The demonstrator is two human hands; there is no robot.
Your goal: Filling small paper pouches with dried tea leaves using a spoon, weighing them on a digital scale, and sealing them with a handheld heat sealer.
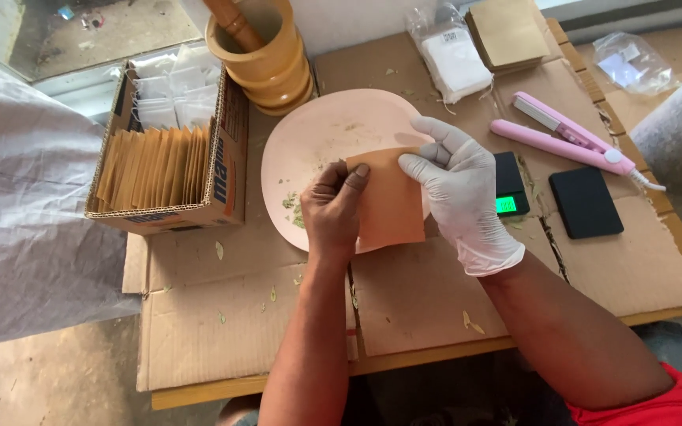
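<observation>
Both forearms reach up from the bottom edge to meet over a pale pink plate [317, 126] on a cardboard-covered table [436, 300]. Between the hands is a small tan paper pouch [390, 207], upright with its long axis running away from the person, its lower end hanging over the plate's near rim. Bare, the left hand [333, 209] is closed on the pouch's left edge, thumb pressed on the front near the top corner. Wearing a white glove, the right hand [458, 189] pinches the top right corner, index finger stretched toward the mouth; whether the mouth is parted is hard to tell. Each hand sits equally close to the pouch, one on each side. Bits of green leaf [294, 207] lie on the plate just left of the left hand. Farther left stands a cardboard box [222, 181] of more pouches; to the right are a small digital scale [510, 188] and a pink heat sealer [566, 134]
</observation>
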